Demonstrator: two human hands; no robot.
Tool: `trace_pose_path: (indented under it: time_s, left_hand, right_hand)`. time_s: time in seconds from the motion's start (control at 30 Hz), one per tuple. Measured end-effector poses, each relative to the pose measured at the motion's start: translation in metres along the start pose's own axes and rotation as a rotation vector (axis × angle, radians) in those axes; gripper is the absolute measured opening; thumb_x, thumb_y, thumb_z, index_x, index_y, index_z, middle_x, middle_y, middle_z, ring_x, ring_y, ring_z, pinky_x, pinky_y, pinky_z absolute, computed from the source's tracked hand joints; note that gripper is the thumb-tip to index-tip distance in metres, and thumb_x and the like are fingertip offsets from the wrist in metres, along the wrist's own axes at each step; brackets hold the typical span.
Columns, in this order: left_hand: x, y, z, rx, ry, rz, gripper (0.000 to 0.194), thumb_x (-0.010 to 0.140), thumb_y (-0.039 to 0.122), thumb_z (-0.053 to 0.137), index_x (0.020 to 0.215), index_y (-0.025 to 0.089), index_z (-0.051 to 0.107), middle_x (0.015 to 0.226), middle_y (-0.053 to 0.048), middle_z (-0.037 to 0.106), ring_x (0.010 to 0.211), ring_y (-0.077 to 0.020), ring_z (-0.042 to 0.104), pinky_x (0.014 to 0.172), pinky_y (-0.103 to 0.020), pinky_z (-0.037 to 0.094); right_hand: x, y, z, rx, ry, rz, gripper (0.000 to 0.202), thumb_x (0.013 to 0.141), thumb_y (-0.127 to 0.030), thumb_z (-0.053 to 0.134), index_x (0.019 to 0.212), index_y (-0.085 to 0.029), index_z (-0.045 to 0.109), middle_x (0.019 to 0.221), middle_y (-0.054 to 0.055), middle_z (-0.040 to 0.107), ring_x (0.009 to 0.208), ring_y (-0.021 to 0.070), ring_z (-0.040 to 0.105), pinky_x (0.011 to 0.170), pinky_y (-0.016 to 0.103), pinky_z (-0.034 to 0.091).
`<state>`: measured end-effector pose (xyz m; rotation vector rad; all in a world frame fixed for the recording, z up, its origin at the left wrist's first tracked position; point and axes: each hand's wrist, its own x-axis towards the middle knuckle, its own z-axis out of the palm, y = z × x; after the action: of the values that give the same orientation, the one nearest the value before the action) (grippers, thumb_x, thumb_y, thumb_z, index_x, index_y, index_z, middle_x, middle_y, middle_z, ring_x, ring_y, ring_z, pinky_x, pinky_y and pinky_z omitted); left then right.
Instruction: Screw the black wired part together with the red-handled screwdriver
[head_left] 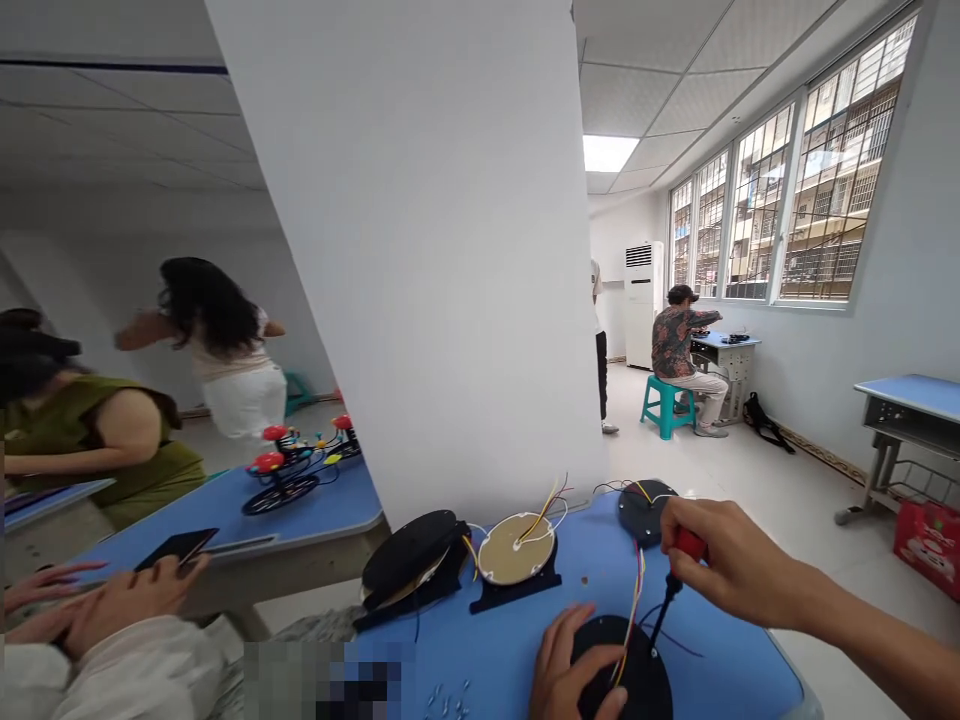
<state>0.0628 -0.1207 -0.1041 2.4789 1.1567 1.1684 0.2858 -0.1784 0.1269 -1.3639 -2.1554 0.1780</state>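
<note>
My right hand (731, 562) grips a red-handled screwdriver (679, 570), its black shaft pointing down onto a black round disc (634, 675) at the near edge of the blue table (495, 650). My left hand (570, 665) rests on the disc's left side and holds it flat. Red and yellow wires (636, 590) run from the disc up to another black round part (643, 508) behind my right hand.
A round beige plate with wires (517, 548) and a black tilted disc (412, 555) stand at the table's far side. Small screws (450, 700) lie near the front. A white pillar (435, 250) rises behind. Other people sit left and far right; a solar-system model (296, 465) is on another desk.
</note>
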Motion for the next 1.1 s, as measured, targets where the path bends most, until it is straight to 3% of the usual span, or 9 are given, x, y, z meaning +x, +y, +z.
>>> trace_pose_path:
  time_s: [0.07,0.13,0.23,0.37,0.47,0.6,0.77,0.87,1.1]
  left_hand:
    - [0.016,0.013,0.001,0.056,-0.112,0.032,0.047,0.062,0.02,0.081,0.104,0.037,0.072,0.15,-0.008,0.044,0.138,-0.0374,0.037,0.106,-0.058,0.043]
    - [0.032,0.023,-0.005,0.077,-0.283,0.041,0.059,0.058,0.016,0.082,0.11,0.04,0.07,0.156,-0.009,0.034,0.143,-0.0425,0.028,0.108,-0.065,0.036]
    - [0.055,0.04,-0.019,0.096,-0.57,0.006,0.058,0.061,0.016,0.077,0.115,0.038,0.068,0.16,-0.011,0.023,0.146,-0.0442,0.013,0.113,-0.068,0.023]
    - [0.07,0.056,-0.027,0.118,-0.737,-0.048,0.064,0.064,0.012,0.069,0.122,0.037,0.063,0.161,-0.01,0.017,0.147,-0.0379,0.005,0.118,-0.063,0.011]
    - [0.071,0.052,-0.021,0.101,-0.769,-0.081,0.066,0.066,0.014,0.068,0.129,0.033,0.059,0.161,-0.013,0.017,0.148,-0.0363,0.007,0.119,-0.059,0.013]
    - [0.064,0.032,-0.01,0.055,-0.76,-0.118,0.064,0.07,0.023,0.07,0.132,0.03,0.057,0.158,-0.017,0.024,0.146,-0.0376,0.018,0.118,-0.058,0.02]
    - [0.058,0.013,0.001,-0.044,-0.745,-0.087,0.053,0.074,0.042,0.07,0.126,0.036,0.062,0.149,-0.013,0.045,0.141,-0.0368,0.034,0.115,-0.063,0.022]
    - [0.057,0.01,0.005,-0.045,-0.772,-0.092,0.055,0.071,0.044,0.071,0.125,0.038,0.062,0.142,-0.01,0.054,0.138,-0.0371,0.039,0.115,-0.066,0.019]
    - [0.059,0.012,0.006,0.007,-0.818,-0.114,0.057,0.072,0.044,0.069,0.127,0.037,0.06,0.142,-0.007,0.054,0.138,-0.0345,0.039,0.117,-0.061,0.018]
  right_hand:
    - [0.004,0.003,0.004,-0.009,-0.003,-0.023,0.013,0.074,-0.009,0.047,0.079,-0.022,0.048,0.071,-0.002,0.057,0.062,0.0146,0.048,0.06,0.026,0.036]
    - [0.007,0.007,0.007,0.004,-0.011,-0.029,0.014,0.073,-0.009,0.049,0.08,-0.021,0.048,0.073,-0.002,0.059,0.063,0.0146,0.049,0.061,0.026,0.035]
    - [0.01,0.01,0.01,0.002,-0.016,-0.037,0.016,0.072,-0.008,0.051,0.08,-0.021,0.049,0.073,-0.002,0.058,0.062,0.014,0.048,0.061,0.025,0.034]
    - [0.012,0.01,0.012,-0.015,-0.024,-0.037,0.017,0.07,-0.007,0.052,0.078,-0.021,0.048,0.07,-0.003,0.055,0.06,0.0126,0.043,0.059,0.024,0.031]
    - [0.013,0.009,0.013,-0.017,-0.023,-0.032,0.017,0.069,-0.007,0.053,0.077,-0.021,0.047,0.07,-0.004,0.054,0.059,0.012,0.042,0.058,0.024,0.03]
    - [0.012,0.01,0.014,-0.013,-0.03,-0.027,0.018,0.068,-0.007,0.054,0.077,-0.021,0.046,0.071,-0.004,0.053,0.059,0.0113,0.041,0.058,0.023,0.03]
    - [0.014,0.01,0.012,-0.005,-0.042,-0.022,0.018,0.068,-0.008,0.055,0.076,-0.021,0.046,0.068,-0.006,0.05,0.058,0.0108,0.04,0.057,0.023,0.029]
    - [0.014,0.01,0.011,-0.004,-0.044,-0.024,0.018,0.068,-0.008,0.055,0.076,-0.021,0.045,0.068,-0.006,0.049,0.058,0.0108,0.04,0.057,0.023,0.029]
    - [0.018,0.01,0.011,-0.058,-0.095,-0.091,0.018,0.071,-0.01,0.056,0.077,-0.022,0.044,0.07,-0.006,0.052,0.059,0.0113,0.041,0.059,0.024,0.031]
